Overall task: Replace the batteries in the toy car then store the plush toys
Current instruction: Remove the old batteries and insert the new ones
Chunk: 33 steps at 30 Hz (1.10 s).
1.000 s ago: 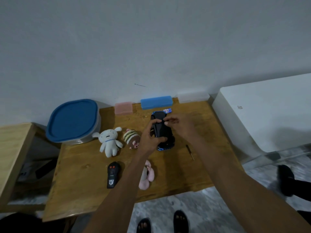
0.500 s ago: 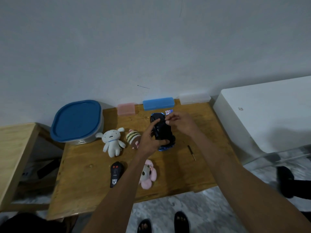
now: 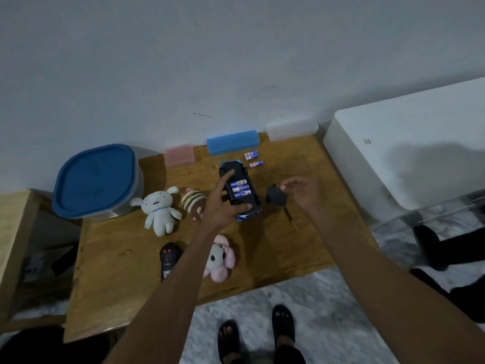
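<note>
head-worn view, looking down, table (image 3: 126, 279) near

A wooden table (image 3: 288, 248) stands against a pale wall (image 3: 236, 61). Three small boxes line the table's far edge: pink (image 3: 179, 155), blue (image 3: 232, 142) and clear (image 3: 291, 131). A tub with a blue lid (image 3: 95, 181) sits at the far left corner. A black remote (image 3: 169, 260) lies near the front edge. A white appliance (image 3: 409, 153) stands to the right of the table, a second wooden surface (image 3: 13, 232) to the left. The floor (image 3: 328, 311) is marbled grey.
</note>
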Motion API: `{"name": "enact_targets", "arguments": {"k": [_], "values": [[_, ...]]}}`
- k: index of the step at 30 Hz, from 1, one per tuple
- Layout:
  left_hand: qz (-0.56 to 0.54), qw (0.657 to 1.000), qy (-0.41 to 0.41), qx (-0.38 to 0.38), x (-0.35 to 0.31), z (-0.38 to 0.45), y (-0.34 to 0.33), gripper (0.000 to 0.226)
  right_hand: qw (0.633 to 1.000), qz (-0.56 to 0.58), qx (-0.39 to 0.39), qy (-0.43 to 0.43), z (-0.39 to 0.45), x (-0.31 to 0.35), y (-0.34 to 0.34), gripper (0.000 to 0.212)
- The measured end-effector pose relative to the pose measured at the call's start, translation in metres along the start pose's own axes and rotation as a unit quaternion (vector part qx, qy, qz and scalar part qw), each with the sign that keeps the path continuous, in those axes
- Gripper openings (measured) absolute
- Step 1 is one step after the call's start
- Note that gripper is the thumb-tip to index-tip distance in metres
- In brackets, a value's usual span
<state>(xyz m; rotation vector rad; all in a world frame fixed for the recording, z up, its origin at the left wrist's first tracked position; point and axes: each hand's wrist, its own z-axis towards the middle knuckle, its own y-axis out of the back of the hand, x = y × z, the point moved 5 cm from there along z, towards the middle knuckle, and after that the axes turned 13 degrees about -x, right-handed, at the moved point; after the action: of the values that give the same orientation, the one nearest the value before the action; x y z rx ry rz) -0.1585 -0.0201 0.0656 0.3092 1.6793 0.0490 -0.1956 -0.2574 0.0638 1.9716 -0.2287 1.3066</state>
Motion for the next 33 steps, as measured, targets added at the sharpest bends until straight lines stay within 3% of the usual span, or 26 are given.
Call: {"name": "enact_targets", "arguments": {"k": [5, 14, 20, 23, 27, 33], "values": [[0.01, 1.0, 0.006, 0.009, 0.013, 0.001, -0.011, 0.095, 0.991, -0.093, 0.09, -0.024, -0.012, -0.044, -0.023, 0.007], [0.021, 1.0, 0.008, 0.013, 0.024, 0.005, -0.021, 0.096, 0.973, -0.212, 0.081, 0.033, -0.009, -0.06, -0.034, 0.013], [0.024, 1.0, 0.0, 0.01, 0.021, 0.008, -0.024, 0.098, 0.995, -0.079, -0.001, 0.065, -0.003, -0.02, -0.025, 0.01], [0.017, 1.0, -0.004, 0.01, 0.018, 0.009, -0.025, 0.099, 0.995, -0.042, 0.003, 0.094, -0.001, 0.014, -0.026, 0.008], [0.001, 1.0, -0.007, 0.012, 0.011, 0.009, -0.027, 0.103, 0.992, -0.046, 0.027, 0.116, -0.005, 0.041, -0.041, 0.006], [-0.013, 1.0, -0.017, 0.02, 0.008, 0.008, -0.021, 0.106, 0.989, -0.1, -0.011, 0.109, -0.013, 0.049, -0.053, 0.012]]}}
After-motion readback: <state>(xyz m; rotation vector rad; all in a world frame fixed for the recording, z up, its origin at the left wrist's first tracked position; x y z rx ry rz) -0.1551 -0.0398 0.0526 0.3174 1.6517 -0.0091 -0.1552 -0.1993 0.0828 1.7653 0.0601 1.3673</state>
